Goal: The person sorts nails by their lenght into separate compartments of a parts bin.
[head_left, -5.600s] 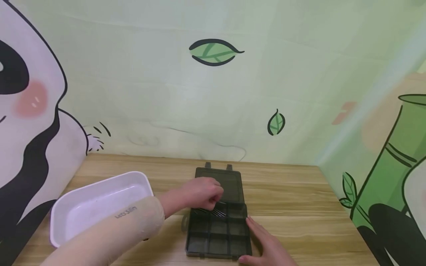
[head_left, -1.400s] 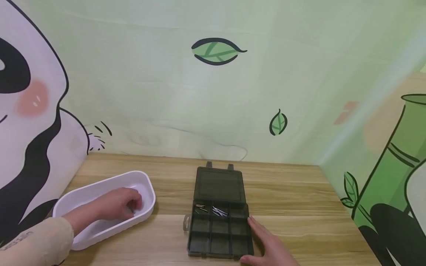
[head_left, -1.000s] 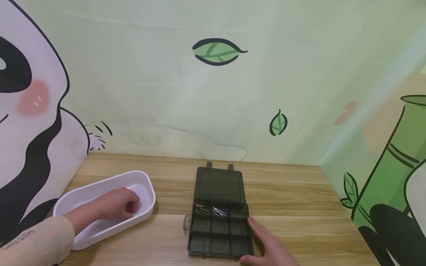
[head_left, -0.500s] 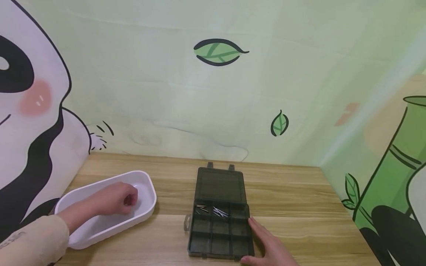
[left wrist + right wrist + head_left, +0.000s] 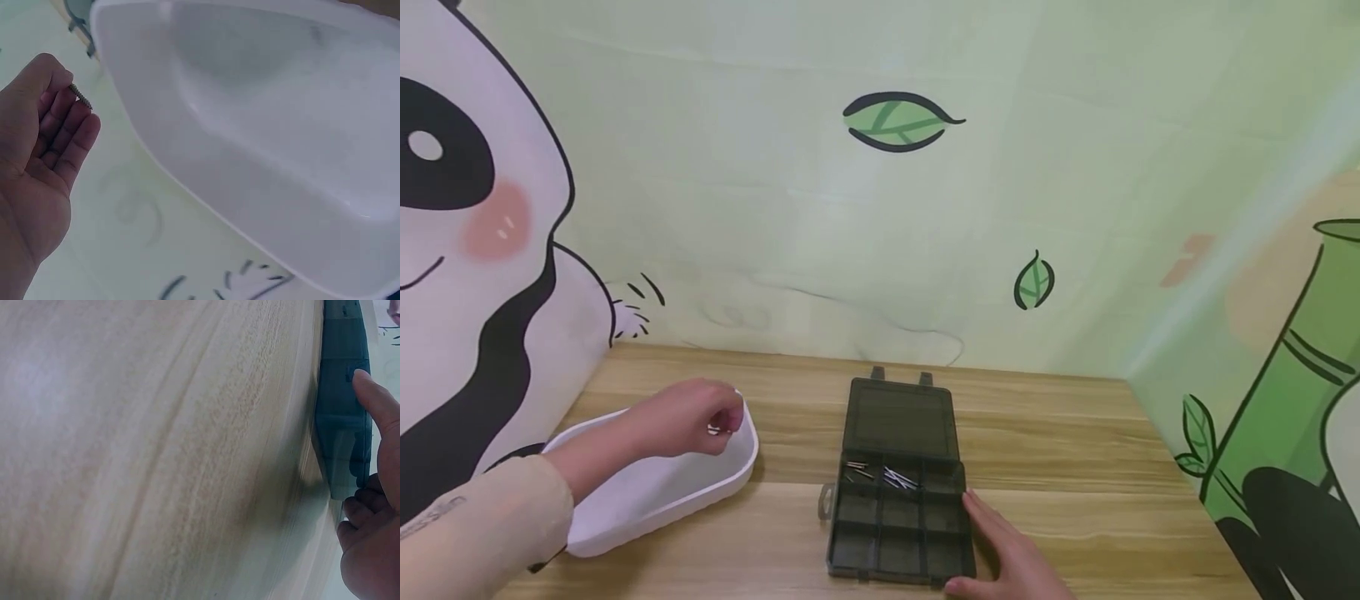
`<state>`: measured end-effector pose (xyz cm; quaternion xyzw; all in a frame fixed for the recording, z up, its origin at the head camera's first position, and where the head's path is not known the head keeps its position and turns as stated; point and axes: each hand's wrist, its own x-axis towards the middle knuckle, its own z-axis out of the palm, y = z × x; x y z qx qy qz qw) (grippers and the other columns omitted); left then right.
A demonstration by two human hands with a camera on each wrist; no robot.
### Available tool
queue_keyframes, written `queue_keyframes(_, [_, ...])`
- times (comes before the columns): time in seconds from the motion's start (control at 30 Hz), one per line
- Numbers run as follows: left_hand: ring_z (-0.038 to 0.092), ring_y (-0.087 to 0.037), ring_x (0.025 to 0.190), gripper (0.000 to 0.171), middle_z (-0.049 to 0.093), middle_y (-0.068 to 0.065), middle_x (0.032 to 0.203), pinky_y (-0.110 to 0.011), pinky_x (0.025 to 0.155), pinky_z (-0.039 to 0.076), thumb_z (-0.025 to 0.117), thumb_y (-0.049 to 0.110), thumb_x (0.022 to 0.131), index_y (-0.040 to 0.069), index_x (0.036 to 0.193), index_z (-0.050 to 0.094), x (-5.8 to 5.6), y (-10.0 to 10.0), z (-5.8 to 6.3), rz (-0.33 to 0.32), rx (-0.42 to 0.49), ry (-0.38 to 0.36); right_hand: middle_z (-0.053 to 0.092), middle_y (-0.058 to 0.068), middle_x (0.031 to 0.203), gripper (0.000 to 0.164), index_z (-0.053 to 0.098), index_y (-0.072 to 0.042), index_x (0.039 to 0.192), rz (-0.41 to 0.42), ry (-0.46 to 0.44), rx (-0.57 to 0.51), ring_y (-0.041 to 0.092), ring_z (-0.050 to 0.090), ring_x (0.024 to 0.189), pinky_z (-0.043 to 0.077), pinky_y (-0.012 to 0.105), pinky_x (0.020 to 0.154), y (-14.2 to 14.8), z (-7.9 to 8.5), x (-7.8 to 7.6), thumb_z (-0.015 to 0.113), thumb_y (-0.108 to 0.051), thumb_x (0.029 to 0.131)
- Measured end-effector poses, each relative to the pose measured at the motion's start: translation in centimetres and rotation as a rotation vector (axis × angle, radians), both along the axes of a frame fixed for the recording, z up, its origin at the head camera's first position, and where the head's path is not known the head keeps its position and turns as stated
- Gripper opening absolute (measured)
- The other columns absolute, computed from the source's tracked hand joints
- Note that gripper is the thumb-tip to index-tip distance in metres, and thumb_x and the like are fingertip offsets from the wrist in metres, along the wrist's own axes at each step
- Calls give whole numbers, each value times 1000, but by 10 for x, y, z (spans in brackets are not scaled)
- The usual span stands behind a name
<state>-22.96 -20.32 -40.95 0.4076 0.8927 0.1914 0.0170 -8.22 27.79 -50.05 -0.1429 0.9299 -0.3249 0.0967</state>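
Note:
My left hand (image 5: 688, 417) is above the back right end of a white tray (image 5: 658, 518). It pinches a small threaded screw (image 5: 81, 97) between thumb and fingertips, seen clearly in the left wrist view. At the table's middle a dark translucent compartment box (image 5: 901, 550) lies with its lid folded back. My right hand (image 5: 1015, 554) holds the front right corner of the box, thumb at the front edge and fingers along the right side. Brassy pieces (image 5: 859, 470) lie in the back left compartment, and several silver pieces (image 5: 899, 477) in the back middle one.
The wooden table (image 5: 1052, 433) runs back to a wall sheet (image 5: 737, 167) printed with a panda and leaves. The box's lid (image 5: 902, 417) lies towards that wall, its latches pointing back. A clear loop (image 5: 825, 502) sticks out from the box's left side.
My left hand went from the box to the tray, reached down inside, and has now risen above it with a screw. The right hand has stayed at the box.

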Motion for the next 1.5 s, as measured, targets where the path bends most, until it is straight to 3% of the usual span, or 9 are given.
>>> queue_keyframes(0.2, [48, -2, 71, 23, 55, 12, 77, -25, 65, 47, 75, 1, 78, 21, 80, 64, -2, 37, 14, -38, -44, 36, 33, 23, 170, 114, 33, -6, 167, -13, -26, 3, 54, 36, 151, 35, 75, 113, 0, 2, 0, 88, -57, 81])
queue_keyframes(0.37, [49, -2, 71, 22, 57, 11, 77, -24, 64, 47, 76, 0, 78, 19, 81, 65, -4, 69, 17, -95, -44, 55, 33, 23, 170, 115, 33, -6, 167, -12, -25, 7, 53, 36, 151, 34, 74, 114, 0, 0, -1, 88, -58, 80])
queue_keyframes(0.6, [51, -3, 72, 20, 58, 10, 78, -23, 67, 49, 77, 1, 79, 17, 81, 65, -5, 109, 10, -176, -42, 106, 33, 22, 170, 114, 33, -7, 167, -13, -27, -1, 52, 36, 152, 34, 74, 114, 1, 0, -3, 88, -57, 80])
queue_keyframes(0.83, [52, -5, 73, 16, 58, 9, 79, -23, 70, 49, 78, 6, 81, 17, 83, 66, -5, 142, 2, -230, -68, 103, 33, 23, 170, 114, 33, -7, 167, -16, -37, -2, 53, 36, 152, 33, 74, 114, 0, 2, -2, 89, -57, 80])
queue_keyframes(1.17, [48, -4, 72, 18, 54, 9, 79, -20, 67, 45, 77, 3, 77, 15, 82, 66, -3, 167, -9, -280, -76, 60, 37, 20, 169, 115, 35, -8, 166, -24, -4, -3, 47, 40, 151, 36, 70, 115, -1, 1, -1, 89, -59, 78])
queue_keyframes(1.5, [51, -3, 72, 18, 56, 11, 81, -21, 67, 47, 79, 5, 81, 18, 84, 66, -1, 174, -24, -210, -97, -16, 36, 20, 170, 114, 34, -6, 166, -12, -26, -2, 46, 39, 152, 36, 70, 115, 1, -1, -4, 87, -59, 80])
